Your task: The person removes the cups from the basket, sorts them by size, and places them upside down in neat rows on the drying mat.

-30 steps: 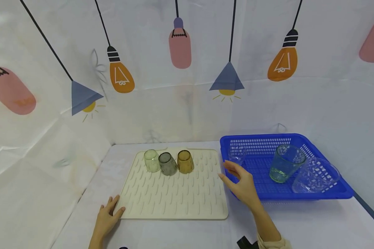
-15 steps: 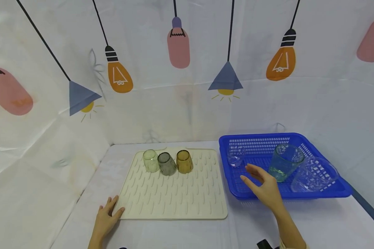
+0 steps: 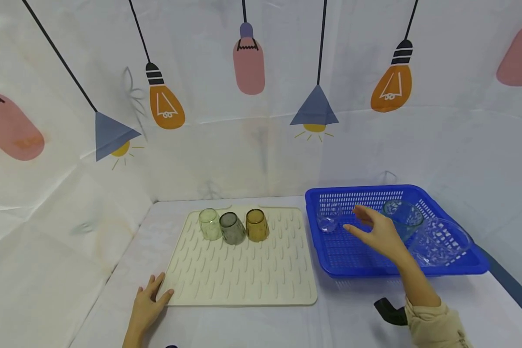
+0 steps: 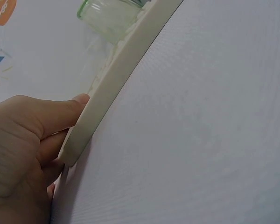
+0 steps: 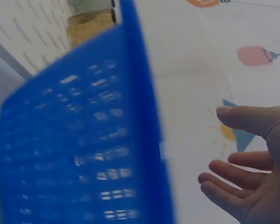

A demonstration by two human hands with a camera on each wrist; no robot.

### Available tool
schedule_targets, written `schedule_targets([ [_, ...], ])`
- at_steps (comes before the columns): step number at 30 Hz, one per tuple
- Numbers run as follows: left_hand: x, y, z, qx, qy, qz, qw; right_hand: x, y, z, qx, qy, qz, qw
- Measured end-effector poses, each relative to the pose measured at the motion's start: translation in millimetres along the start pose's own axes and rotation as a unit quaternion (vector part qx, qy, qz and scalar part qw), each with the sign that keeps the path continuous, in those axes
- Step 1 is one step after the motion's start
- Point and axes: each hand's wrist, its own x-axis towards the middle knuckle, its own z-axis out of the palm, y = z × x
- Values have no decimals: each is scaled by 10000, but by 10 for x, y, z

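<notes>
The left hand (image 3: 145, 309) touches the front-left corner of a cream ridged mat (image 3: 243, 280), fingers fairly straight and thumb at the edge; the left wrist view shows its thumb (image 4: 60, 112) against the mat (image 4: 107, 88). On the mat's back part stand pale green (image 3: 210, 224), grey (image 3: 232, 229) and amber (image 3: 257, 226) glasses. Above the blue basket (image 3: 361, 270), the right hand (image 3: 380, 234) hangs with fingers spread, holding nothing. It partly covers a bluish-green glass (image 3: 403, 215). A small clear glass (image 3: 328, 220) lies left of it, a larger clear one (image 3: 441, 241) right.
A white cloth with printed lamps (image 3: 315, 106) hangs behind the white table (image 3: 235, 326). A black object (image 3: 391, 311) shows beside the right sleeve (image 3: 437, 326). The basket's rim (image 5: 147, 112) rises near the right hand (image 5: 256, 172) in the right wrist view.
The right hand has moved right from the basket's left rim to over its middle, near the bluish-green glass. The left hand has stayed at the mat's corner.
</notes>
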Motion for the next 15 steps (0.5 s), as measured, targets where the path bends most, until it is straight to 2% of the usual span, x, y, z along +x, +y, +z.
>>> schedule_targets([
  [7, -3, 13, -5, -41, -56, -103, 9999, 313, -29, -161, -184, -252, -15, 9995],
  [11, 1, 14, -5, -28, -19, -141, 9999, 478, 23, -148, -220, -431, -3, 9988],
  [15, 2, 8, -2, 6, 48, -55, 10000, 621, 146, -79, -215, -637, 60, 9977],
])
